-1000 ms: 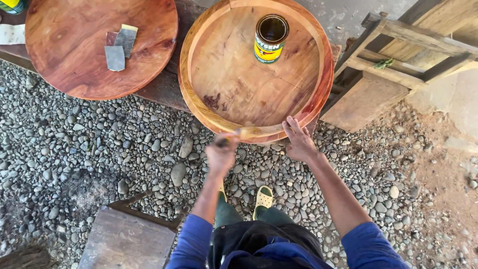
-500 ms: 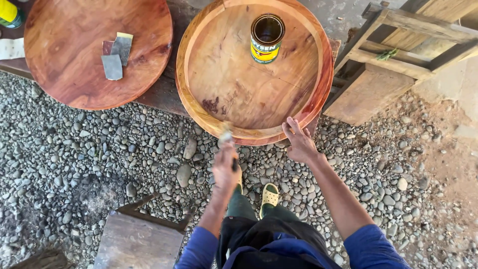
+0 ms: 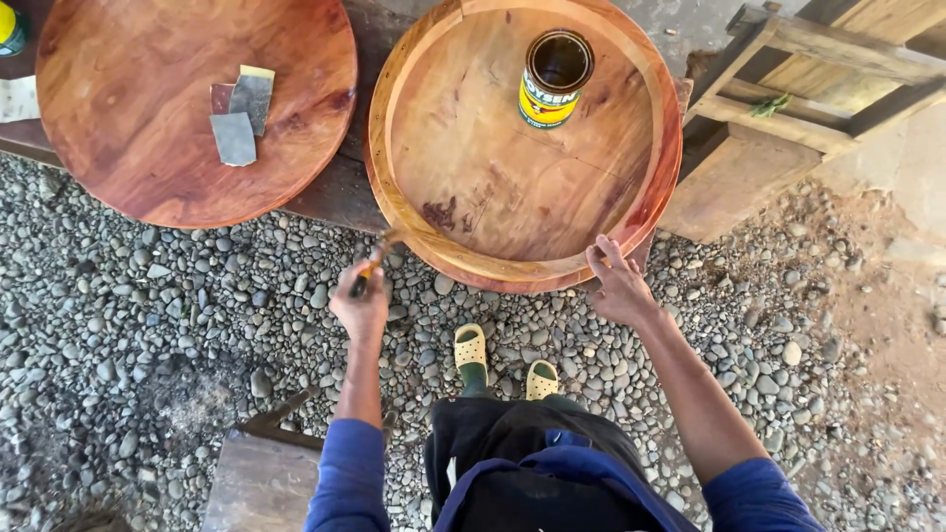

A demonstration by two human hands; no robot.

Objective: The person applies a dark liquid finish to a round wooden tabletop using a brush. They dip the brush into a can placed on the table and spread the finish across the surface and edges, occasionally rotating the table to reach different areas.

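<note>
there, my left hand point(image 3: 361, 307) gripped a brush point(image 3: 372, 264) at the tray point(image 3: 394, 202) rim, centre frame; my right hand point(image 3: 619, 286) lay open on it.

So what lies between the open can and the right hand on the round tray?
In the head view, only bare tray floor, with wood grain and a dark stain, lies between the can and the right hand, which touches the near rim.

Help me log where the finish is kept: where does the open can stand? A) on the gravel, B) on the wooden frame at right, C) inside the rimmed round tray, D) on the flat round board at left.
C: the open can stands upright on the floor of the rimmed round tray, near its far edge.
</note>
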